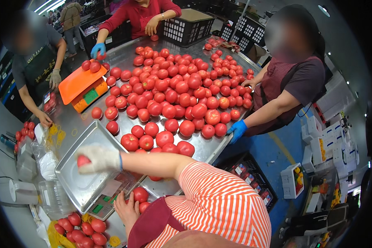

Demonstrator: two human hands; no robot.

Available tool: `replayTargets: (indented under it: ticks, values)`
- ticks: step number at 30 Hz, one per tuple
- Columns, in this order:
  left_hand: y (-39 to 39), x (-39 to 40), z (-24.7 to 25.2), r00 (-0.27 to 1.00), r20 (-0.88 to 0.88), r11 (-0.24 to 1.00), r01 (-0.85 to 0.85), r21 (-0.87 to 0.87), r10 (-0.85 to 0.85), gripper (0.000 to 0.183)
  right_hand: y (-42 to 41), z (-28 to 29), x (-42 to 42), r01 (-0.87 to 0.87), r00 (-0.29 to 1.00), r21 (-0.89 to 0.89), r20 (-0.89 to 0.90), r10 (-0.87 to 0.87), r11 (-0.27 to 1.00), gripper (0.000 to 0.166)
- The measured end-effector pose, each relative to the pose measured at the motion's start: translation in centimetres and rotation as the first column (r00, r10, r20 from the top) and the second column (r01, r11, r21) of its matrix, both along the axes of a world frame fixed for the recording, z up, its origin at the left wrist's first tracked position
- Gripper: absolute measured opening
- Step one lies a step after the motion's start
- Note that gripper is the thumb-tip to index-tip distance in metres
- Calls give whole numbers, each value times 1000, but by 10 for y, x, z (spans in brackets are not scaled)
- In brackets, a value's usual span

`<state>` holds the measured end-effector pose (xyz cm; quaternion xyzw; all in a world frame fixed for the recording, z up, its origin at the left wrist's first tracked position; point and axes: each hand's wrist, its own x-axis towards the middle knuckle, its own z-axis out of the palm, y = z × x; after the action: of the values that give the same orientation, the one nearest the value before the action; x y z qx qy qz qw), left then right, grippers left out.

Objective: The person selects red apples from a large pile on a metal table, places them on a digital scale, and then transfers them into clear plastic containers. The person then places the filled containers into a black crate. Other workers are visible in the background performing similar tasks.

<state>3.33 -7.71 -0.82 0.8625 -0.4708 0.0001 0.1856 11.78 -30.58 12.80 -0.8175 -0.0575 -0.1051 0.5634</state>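
Observation:
My right hand (97,159), in a pale knitted glove, is blurred and holds a tomato (83,161) above the metal pan (94,136) of a weighing scale. My bare left hand (127,207) lies beside the scale's display panel (102,207), fingers spread, close to a few tomatoes (140,194); whether it touches them is unclear. Partly under my right forearm is a clear plastic box (128,179). A large heap of red tomatoes (173,83) covers much of the steel table (209,148), with larger ones (164,139) near my arm.
Three co-workers stand around the table; one gloved hand (98,50) holds a tomato by an orange scale (83,83). Rubber bands (57,133), plastic boxes (54,195) and bagged tomatoes (80,232) lie left and below. A black crate (251,173) stands low right.

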Motion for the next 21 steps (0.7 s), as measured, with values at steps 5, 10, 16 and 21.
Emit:
replayTargets:
  ticks: [5, 10, 16, 21]
  values:
    - [21, 21, -65, 987, -160, 978, -35, -204, 2, 38, 87, -60, -94, -424, 889, 135, 254, 382, 896, 32]
    - [11, 51, -16, 922, -376, 952, -26, -304, -95, 16, 74, -85, -148, -309, 894, -348, 212, 396, 885, 29]
    - [40, 22, -3, 866, -498, 802, -333, -495, 52, 30, 80, -151, -146, -187, 930, -499, 188, 316, 846, 20]
    - [44, -33, -6, 997, -61, 997, 44, -67, -48, 66, 71, -106, -176, -103, 973, -595, 105, 204, 797, 14]
